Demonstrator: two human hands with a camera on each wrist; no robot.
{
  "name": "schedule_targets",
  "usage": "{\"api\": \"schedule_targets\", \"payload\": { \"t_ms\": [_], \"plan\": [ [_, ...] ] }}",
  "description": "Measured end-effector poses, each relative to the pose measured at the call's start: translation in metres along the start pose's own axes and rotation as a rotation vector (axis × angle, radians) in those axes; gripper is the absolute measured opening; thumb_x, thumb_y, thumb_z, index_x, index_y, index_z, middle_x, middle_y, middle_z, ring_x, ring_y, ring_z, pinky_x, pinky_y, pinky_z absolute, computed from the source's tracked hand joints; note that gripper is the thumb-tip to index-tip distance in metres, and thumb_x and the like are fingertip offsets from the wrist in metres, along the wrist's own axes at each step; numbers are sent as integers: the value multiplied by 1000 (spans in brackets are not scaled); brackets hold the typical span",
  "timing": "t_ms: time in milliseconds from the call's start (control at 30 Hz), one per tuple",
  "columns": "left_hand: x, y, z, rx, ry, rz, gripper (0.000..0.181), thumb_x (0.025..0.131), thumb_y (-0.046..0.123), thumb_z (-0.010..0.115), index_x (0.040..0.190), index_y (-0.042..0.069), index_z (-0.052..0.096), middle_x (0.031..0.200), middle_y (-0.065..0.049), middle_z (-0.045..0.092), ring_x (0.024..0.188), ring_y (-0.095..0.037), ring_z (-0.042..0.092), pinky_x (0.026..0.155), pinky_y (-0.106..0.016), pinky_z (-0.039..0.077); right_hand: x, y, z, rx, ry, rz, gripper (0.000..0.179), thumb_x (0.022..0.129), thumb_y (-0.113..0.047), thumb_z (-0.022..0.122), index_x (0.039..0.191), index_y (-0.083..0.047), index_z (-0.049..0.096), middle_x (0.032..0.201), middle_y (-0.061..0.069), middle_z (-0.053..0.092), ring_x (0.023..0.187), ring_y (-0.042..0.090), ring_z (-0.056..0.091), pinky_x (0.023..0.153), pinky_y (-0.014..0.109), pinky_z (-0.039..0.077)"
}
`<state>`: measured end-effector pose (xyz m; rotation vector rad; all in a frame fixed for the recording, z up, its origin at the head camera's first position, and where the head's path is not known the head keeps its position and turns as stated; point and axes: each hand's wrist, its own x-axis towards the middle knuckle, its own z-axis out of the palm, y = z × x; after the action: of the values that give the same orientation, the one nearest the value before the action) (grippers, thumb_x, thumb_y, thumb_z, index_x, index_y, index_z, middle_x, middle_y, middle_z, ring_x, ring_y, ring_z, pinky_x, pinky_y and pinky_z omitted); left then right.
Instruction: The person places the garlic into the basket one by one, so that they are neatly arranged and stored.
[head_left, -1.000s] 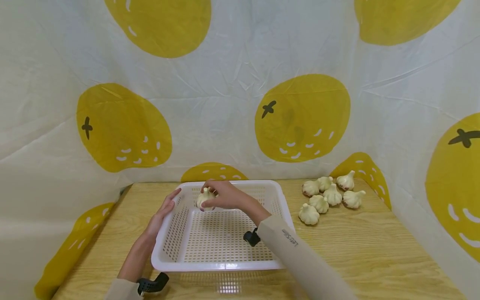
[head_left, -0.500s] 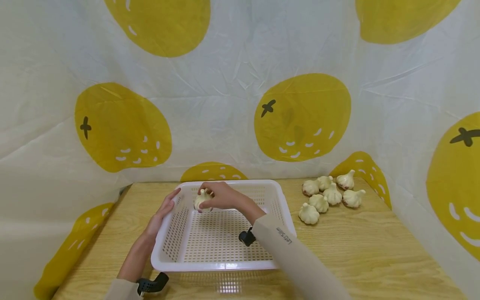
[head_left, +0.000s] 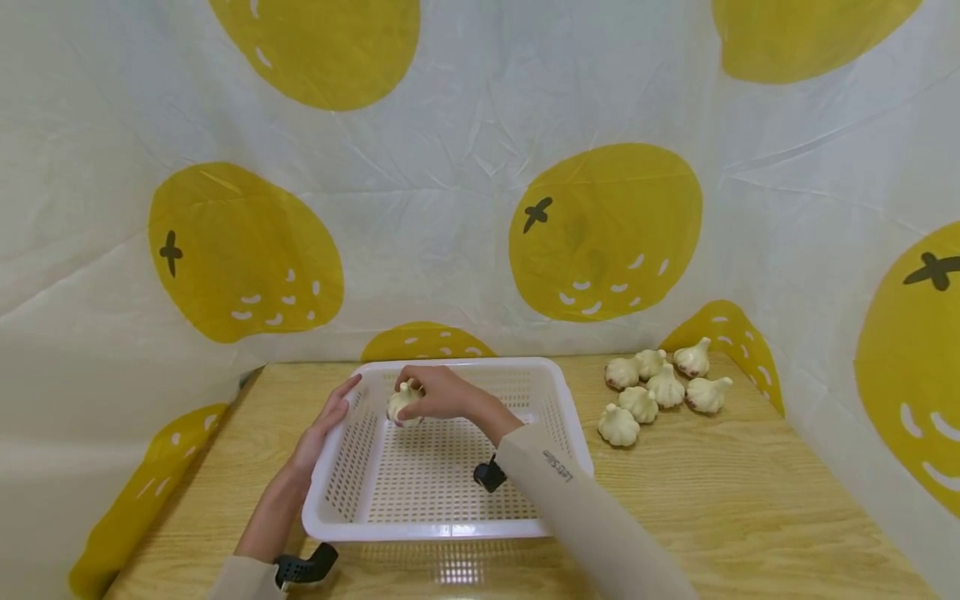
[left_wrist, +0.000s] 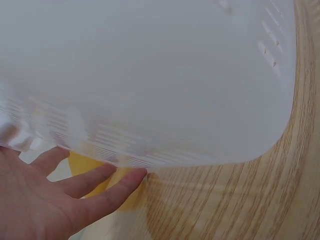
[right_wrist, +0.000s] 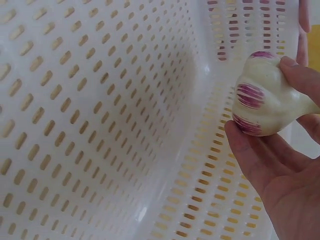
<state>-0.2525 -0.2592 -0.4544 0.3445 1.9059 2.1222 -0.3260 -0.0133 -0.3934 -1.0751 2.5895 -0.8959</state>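
Observation:
Between thumb and fingers, my right hand (head_left: 444,392) grips a garlic bulb (head_left: 403,403) inside the white plastic basket (head_left: 450,531), near its far left corner. The right wrist view shows purple streaks on the underside of the bulb (right_wrist: 267,95), above the slotted floor. My left hand (head_left: 318,433) lies along the basket's left side with fingers extended. From the left wrist view, the fingertips (left_wrist: 135,176) touch the outside of the basket wall (left_wrist: 200,135). Part of the bulb is hidden behind the right hand's fingers.
Several more garlic bulbs (head_left: 664,386) lie grouped on the wooden table (head_left: 720,492) to the right of the basket. A white curtain (head_left: 450,192) with yellow fruit prints hangs behind the table and at both sides.
My right hand has moved slightly left and a little lower in the basket with the garlic bulb. The left hand stays at the basket's side.

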Motion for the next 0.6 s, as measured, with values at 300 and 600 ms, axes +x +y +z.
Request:
{"api": "schedule_targets", "payload": {
  "t_ms": [300,600],
  "plan": [
    [1,-1,-3,-7,-16,16,56,114,42,19,166,31,1,166,-9,14,139,-16,43,104,-35,46,5,7,12,-8,15,-30,37,91,-29,81,122,-17,65,129,6,70,119,24,64,93,29,51],
    [1,0,-2,-3,-5,9,56,114,42,20,166,31,1,170,-8,9,141,-15,40,104,-34,46,14,10,26,-83,11,-44,42,92,-32,79,126,-13,64,122,6,71,107,17,63,88,24,47]
  ]
}}
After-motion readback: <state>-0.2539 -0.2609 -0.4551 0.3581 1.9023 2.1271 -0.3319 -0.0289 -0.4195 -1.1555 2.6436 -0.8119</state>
